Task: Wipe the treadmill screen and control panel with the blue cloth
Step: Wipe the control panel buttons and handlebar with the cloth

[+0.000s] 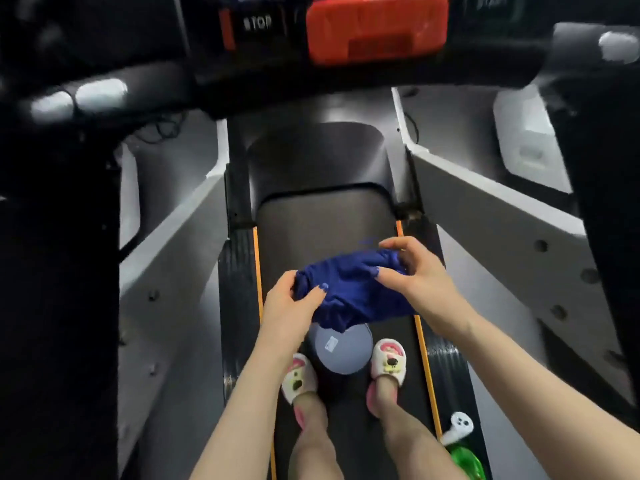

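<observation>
Person stands on the treadmill belt, looking down. Both hands are out front at about waist height, holding the blue cloth bunched between them, in the air above the belt and well below the console.

Left hand: fingers curled into the cloth's left end, thumb on top, pinching a fold. Right hand: fingers and thumb closed on the cloth's right end, gathering the fabric.

Control panel sits along the top edge of view, blurred; a STOP label and a large orange block are legible, little else. The screen itself is not clearly in view.

A grey round container stands on the belt between the slippered feet, directly under the cloth. A green and white object lies on the right side rail near the bottom edge.

Judgement: the step in hand is readying the cloth, not yet wiping. To do it well:
- Fold the bunch into a flat pad so one smooth face meets the panel.
- Settle it into one hand, leaving the other free to steady on the handrail.
- Lift clear of the container below.
- Wipe lightly around STOP and the other buttons to avoid triggering the belt.
</observation>
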`<move>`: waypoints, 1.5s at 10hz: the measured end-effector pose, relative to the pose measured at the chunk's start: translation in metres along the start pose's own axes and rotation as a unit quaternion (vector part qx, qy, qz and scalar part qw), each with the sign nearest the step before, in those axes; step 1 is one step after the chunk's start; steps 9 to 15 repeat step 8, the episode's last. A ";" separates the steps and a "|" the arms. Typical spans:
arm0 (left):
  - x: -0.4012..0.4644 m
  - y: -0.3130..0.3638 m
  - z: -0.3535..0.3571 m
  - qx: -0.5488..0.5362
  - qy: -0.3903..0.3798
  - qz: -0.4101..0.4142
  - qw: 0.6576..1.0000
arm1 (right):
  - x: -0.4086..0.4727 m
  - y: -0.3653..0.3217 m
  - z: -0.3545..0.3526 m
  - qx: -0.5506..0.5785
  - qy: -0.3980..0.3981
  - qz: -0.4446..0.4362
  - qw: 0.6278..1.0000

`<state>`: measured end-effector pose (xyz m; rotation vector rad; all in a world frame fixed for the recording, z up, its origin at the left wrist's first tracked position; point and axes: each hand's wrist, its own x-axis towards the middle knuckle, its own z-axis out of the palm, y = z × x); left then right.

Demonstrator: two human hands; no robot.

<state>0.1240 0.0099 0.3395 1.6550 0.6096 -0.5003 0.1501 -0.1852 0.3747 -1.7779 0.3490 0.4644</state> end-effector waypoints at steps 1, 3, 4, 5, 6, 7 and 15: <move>0.018 -0.082 0.019 0.054 0.022 -0.045 0.997 | 0.011 0.086 0.015 -0.063 -0.025 0.057 0.996; 0.060 -0.220 0.054 0.118 0.072 -0.082 0.987 | 0.038 0.240 0.056 -0.152 -0.009 0.106 0.983; 0.085 -0.268 0.071 0.122 0.064 -0.094 0.986 | 0.055 0.299 0.074 -0.164 0.022 0.141 0.976; 0.112 -0.309 0.085 0.171 0.062 -0.096 0.979 | 0.070 0.346 0.086 -0.197 0.052 0.141 0.969; 0.126 -0.338 0.093 0.220 0.059 -0.092 0.969 | 0.082 0.381 0.095 -0.226 0.060 0.126 0.964; 0.132 -0.352 0.098 0.218 0.056 -0.090 0.970 | 0.087 0.402 0.098 -0.249 0.044 0.127 0.959; 0.133 -0.354 0.098 0.207 0.054 -0.090 0.973 | 0.088 0.408 0.098 -0.268 0.047 0.132 0.953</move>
